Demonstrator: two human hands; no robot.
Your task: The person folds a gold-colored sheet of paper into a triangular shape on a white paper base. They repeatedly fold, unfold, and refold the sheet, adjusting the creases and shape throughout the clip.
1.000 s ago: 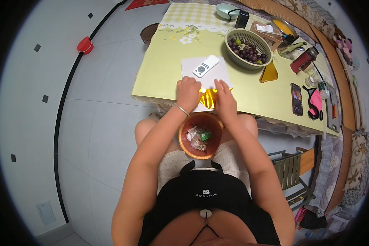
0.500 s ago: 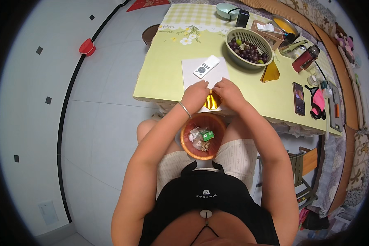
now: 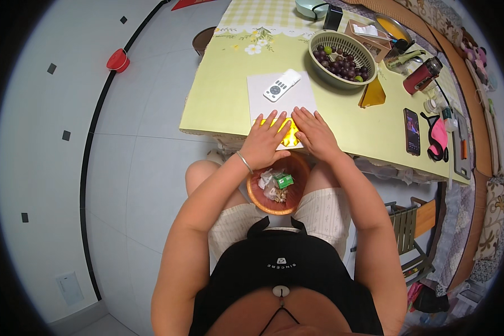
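A shiny gold sheet (image 3: 290,135), probably foil paper, lies near the table's front edge on a white sheet (image 3: 259,92). My left hand (image 3: 267,141) rests flat over its left part, fingers spread. On the other side my right hand (image 3: 317,134) presses down with outstretched fingers, its thumb and index finger beside the bright gold middle. Both palms cover much of the gold sheet, so its full outline is hidden. Just beyond my fingertips a white remote control (image 3: 281,85) lies slanted on the white sheet.
Farther right stand a basket of grapes (image 3: 315,67), a folded golden-brown piece (image 3: 373,94) and a dark red flask (image 3: 423,75). A phone (image 3: 412,131) and a pink-black eye mask (image 3: 437,138) lie at the right. Below the table edge, a bin (image 3: 256,197) stands between my legs.
My fingers were bent and pinching at the gold sheet's far edge; now both hands lie flat and spread on it. The gold sheet shows wider to the left.
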